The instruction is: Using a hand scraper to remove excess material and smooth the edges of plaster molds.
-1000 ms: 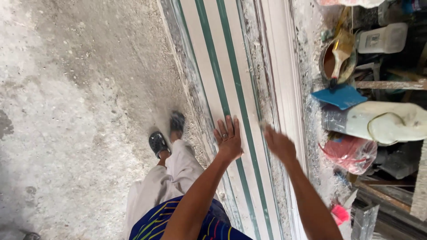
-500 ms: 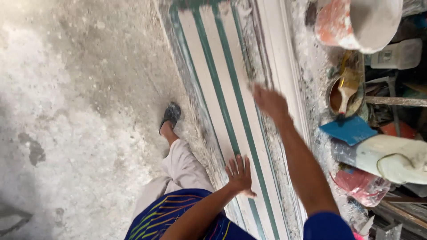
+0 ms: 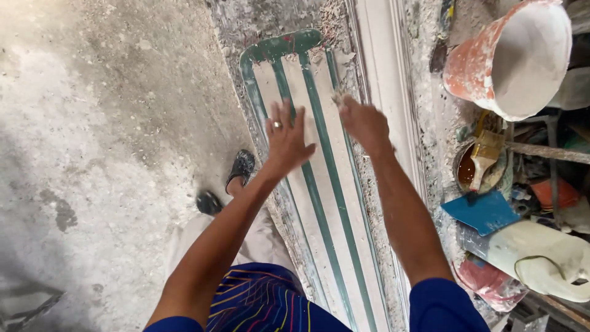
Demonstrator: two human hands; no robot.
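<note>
A long green mould (image 3: 319, 184) with pale plaster-filled channels lies on a dusty workbench, its rounded end at the top of the head view. My left hand (image 3: 284, 138) rests flat on the left channel, fingers spread, a ring on one finger. My right hand (image 3: 362, 123) presses on the right channel near the mould's edge, fingers curled down with a pale scrap at the fingertips; I cannot tell whether it grips anything.
A white plaster strip (image 3: 387, 92) lies right of the mould. Further right stand an orange plaster-caked bucket (image 3: 510, 61), a tin with a brush (image 3: 482, 163), a blue trowel (image 3: 482, 212) and a white jug (image 3: 541, 258). Concrete floor (image 3: 92, 154) and my sandalled feet (image 3: 239, 169) lie left.
Both hands slid along the mould toward its rounded end. The left hand moved up from near my body to level with the right. The view shifted, showing the mould's end.
</note>
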